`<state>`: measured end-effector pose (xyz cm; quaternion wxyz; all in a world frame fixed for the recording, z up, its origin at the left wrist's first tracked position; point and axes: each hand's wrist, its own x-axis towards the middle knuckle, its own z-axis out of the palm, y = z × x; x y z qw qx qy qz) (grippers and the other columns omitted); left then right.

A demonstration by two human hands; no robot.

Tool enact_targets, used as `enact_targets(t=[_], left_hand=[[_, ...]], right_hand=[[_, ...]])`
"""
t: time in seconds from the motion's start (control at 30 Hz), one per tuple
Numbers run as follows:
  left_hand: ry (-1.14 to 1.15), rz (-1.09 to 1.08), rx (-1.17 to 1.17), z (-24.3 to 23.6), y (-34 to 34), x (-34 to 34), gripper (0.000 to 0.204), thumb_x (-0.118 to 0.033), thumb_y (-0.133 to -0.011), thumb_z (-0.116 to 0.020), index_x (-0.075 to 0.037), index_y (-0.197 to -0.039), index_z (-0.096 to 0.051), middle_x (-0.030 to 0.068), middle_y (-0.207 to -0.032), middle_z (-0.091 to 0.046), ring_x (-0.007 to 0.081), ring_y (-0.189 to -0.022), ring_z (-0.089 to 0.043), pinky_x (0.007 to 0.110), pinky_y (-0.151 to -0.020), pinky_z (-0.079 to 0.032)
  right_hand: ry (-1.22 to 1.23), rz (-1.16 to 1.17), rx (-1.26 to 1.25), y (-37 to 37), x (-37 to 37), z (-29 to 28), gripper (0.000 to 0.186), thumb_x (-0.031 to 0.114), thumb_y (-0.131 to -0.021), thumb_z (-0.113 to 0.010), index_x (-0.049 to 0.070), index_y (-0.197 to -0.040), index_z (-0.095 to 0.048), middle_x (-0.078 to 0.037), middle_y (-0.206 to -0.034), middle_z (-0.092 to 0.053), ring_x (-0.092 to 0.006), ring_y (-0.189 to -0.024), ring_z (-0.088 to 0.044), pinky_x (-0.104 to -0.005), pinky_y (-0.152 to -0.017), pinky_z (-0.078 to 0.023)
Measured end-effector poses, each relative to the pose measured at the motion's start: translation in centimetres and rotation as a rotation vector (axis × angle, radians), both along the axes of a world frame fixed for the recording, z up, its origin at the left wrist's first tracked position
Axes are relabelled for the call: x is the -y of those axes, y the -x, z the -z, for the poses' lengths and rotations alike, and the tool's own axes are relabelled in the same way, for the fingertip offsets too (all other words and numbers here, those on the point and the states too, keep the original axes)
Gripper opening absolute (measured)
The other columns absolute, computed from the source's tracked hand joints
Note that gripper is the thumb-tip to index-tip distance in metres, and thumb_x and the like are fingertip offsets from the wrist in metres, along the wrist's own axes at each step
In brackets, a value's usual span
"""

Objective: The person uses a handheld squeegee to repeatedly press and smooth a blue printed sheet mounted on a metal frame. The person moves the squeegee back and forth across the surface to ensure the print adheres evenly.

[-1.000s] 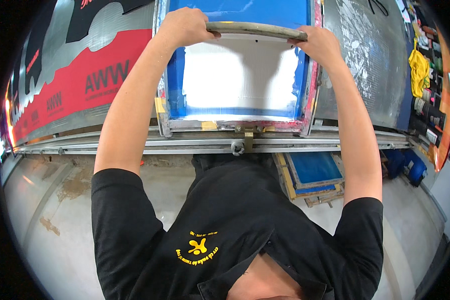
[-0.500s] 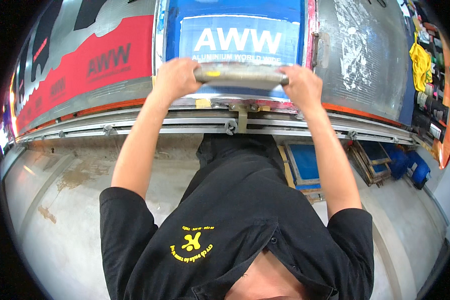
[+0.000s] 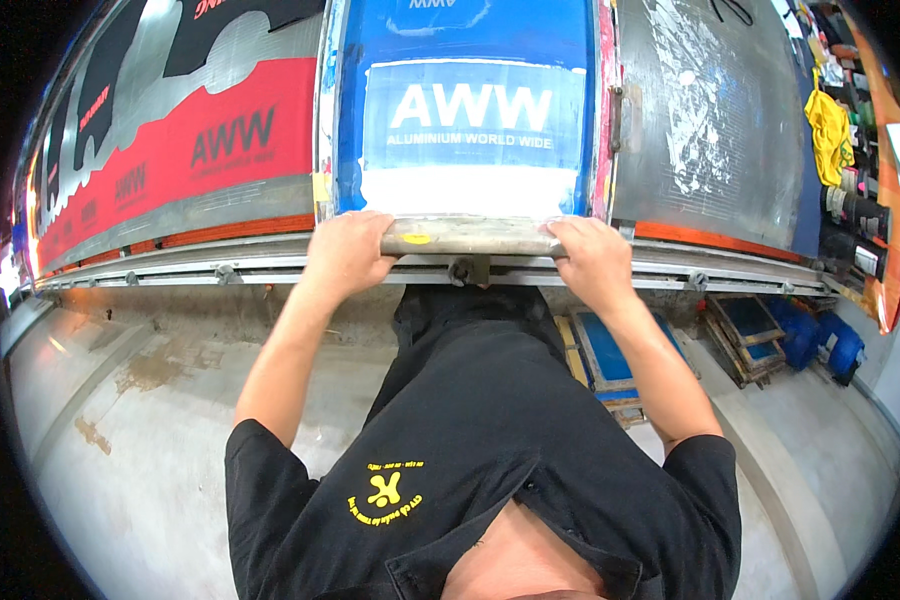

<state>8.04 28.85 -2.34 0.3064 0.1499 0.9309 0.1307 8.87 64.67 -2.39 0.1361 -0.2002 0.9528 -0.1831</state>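
A squeegee with a worn pale handle and a yellow spot lies crosswise at the near end of a blue printing screen. Its left end is gripped by my left hand, its right end by my right hand, fingers closed over the top. Just beyond it, a broad band of white ink covers the mesh. Farther up, white lettering shows in a lighter blue rectangle. The squeegee's blade is hidden under the handle.
Red printed fabric lies on the table at left. A grey table surface with white residue is at right. Metal rails run along the near edge. Yellow cloth and bottles stand far right; frames sit below.
Both hands have drawn the squeegee toward me, from over the screen to its near end. The white ink band beyond it is now exposed.
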Motion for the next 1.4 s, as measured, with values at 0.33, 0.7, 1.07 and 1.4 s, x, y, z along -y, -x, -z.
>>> enact_targets(t=[0.33, 0.7, 1.07, 1.4], left_hand=[[0.01, 0.073, -0.127, 5.8, 23.9, -0.4, 0.05, -0.057, -0.088, -0.07, -0.008, -0.09, -0.08, 0.0167, -0.083, -0.076, 0.0358, -0.082, -0.075, 0.047, -0.074, -0.06], [-0.027, 0.027, -0.23, 7.4, 23.7, -0.3, 0.046, -0.055, -0.083, -0.077, -0.009, -0.083, -0.08, 0.014, -0.071, -0.072, 0.0347, -0.069, -0.071, 0.044, -0.064, -0.055], [-0.139, -0.069, -0.268, 5.0, 4.9, -0.2, 0.03, -0.038, -0.08, -0.076, -0.013, -0.096, -0.079, 0.0128, -0.089, -0.076, 0.0335, -0.085, -0.074, 0.047, -0.075, -0.059], [-0.027, 0.032, -0.256, 4.7, 21.0, -0.1, 0.055, -0.063, -0.083, -0.073, -0.008, -0.085, -0.079, 0.0158, -0.08, -0.075, 0.0379, -0.079, -0.073, 0.048, -0.071, -0.059]], right_hand=[[-0.256, 0.1, 0.031, 23.4, 0.3, 3.4, 0.032, 0.041, -0.087, -0.078, 0.012, -0.099, -0.073, -0.011, -0.096, -0.074, -0.036, -0.093, -0.071, -0.0497, -0.077, -0.056], [-0.299, 0.128, -0.036, 23.1, 0.9, 5.3, 0.036, 0.046, -0.081, -0.081, 0.013, -0.093, -0.077, -0.008, -0.086, -0.075, -0.0342, -0.082, -0.071, -0.0487, -0.069, -0.054], [-0.042, 0.05, -0.315, 5.4, 0.4, 4.6, 0.014, 0.017, -0.075, -0.081, 0.018, -0.087, -0.075, 0.0, -0.081, -0.069, -0.023, -0.078, -0.067, -0.0374, -0.07, -0.054], [-0.202, 0.125, -0.082, 20.8, 0.4, 3.0, 0.036, 0.049, -0.084, -0.08, 0.014, -0.089, -0.076, -0.009, -0.087, -0.075, -0.0345, -0.087, -0.072, -0.0489, -0.072, -0.055]])
